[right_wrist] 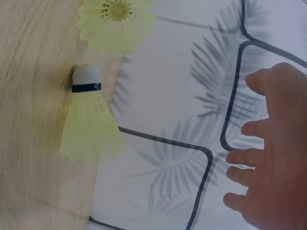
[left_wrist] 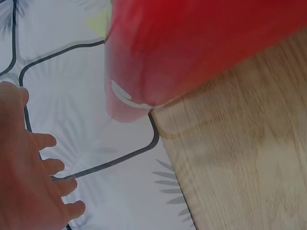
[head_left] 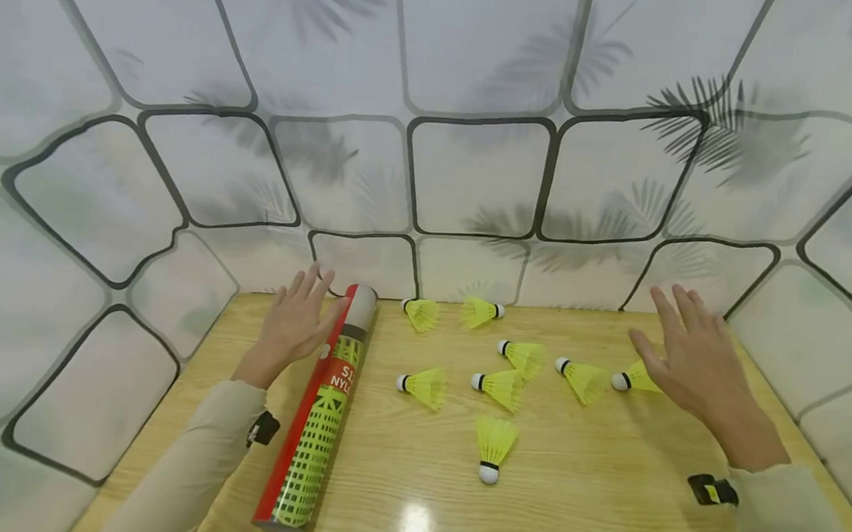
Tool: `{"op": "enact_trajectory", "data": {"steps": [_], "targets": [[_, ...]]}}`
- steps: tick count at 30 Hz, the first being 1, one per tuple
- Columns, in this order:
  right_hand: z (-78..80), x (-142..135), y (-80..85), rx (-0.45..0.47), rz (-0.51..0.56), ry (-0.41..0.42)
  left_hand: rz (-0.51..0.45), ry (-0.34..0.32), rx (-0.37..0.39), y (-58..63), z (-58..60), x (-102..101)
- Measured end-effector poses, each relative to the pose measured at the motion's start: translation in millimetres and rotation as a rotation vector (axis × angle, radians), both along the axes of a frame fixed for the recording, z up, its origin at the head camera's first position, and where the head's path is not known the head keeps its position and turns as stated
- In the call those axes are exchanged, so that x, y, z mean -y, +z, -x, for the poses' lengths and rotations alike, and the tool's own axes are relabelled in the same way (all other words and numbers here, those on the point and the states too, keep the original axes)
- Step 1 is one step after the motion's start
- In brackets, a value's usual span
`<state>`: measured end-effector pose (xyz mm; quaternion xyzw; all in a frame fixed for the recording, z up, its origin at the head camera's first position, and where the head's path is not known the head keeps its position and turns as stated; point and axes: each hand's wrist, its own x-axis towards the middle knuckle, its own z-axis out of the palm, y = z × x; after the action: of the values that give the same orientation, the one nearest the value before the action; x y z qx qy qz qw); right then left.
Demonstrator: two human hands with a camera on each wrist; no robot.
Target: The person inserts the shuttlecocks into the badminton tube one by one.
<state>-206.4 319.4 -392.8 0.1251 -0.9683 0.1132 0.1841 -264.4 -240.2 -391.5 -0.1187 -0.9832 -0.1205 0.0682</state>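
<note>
My left hand (head_left: pixel 294 315), fingers spread, hovers beside the upper end of a red and grey shuttlecock tube (head_left: pixel 305 442) lying on the table. The tube shows a yellow shuttlecock pattern on its side; in the left wrist view its red side (left_wrist: pixel 192 43) fills the top. Over on the right, my right hand (head_left: pixel 698 360) is held palm down with fingers extended, partly hiding a yellow shuttlecock (head_left: pixel 635 378) with a white tip. The right wrist view shows a shuttlecock (right_wrist: pixel 91 122) apart from the fingers (right_wrist: pixel 242 175). Neither hand grips anything.
More yellow shuttlecocks lie scattered across the wooden table (head_left: pixel 398 476), including one near the front (head_left: pixel 494 443) and one by the back edge (head_left: pixel 480 312). A patterned wall covering (head_left: pixel 475 179) rises behind the table and along both sides.
</note>
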Motion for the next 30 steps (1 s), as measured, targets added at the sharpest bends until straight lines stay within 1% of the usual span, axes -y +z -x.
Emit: {"op": "enact_trajectory", "data": {"steps": [4, 9, 12, 14, 17, 20, 21, 24, 27, 30], "targets": [[-4.5, -3, -6.1, -0.036, 0.051, 0.003, -0.016, -0.004, 0.021, 0.0, 4.1, -5], [-9.8, -10, -14.9, -0.068, 0.155, -0.023, -0.061, 0.0, 0.058, 1.5, 11.4, -17], [-13.3, -13, -19.3, -0.075, 0.218, -0.045, -0.074, 0.024, 0.088, 0.9, 17.3, -26], [-15.2, -14, -22.5, -0.105, 0.264, -0.044, -0.079, 0.05, 0.112, -1.0, 21.6, -31], [-16.4, -15, -28.0, -0.179, 0.322, -0.026, -0.111, 0.094, 0.178, -3.4, 25.9, -39], [-17.0, -18, -34.9, -0.196, 0.364, -0.021, -0.14, 0.134, 0.241, -4.2, 28.9, -47], [-17.2, -19, -37.6, -0.174, 0.369, -0.03, -0.15, 0.147, 0.262, -4.0, 29.6, -50], [-18.3, -24, -46.1, -0.071, 0.361, -0.074, -0.167, 0.181, 0.298, -4.8, 33.0, -59], [-17.2, -28, -54.8, 0.024, 0.356, -0.094, -0.199, 0.242, 0.338, -7.9, 35.4, -66], [-13.5, -29, -61.4, 0.073, 0.369, -0.093, -0.233, 0.312, 0.36, -16.4, 36.3, -71]]}}
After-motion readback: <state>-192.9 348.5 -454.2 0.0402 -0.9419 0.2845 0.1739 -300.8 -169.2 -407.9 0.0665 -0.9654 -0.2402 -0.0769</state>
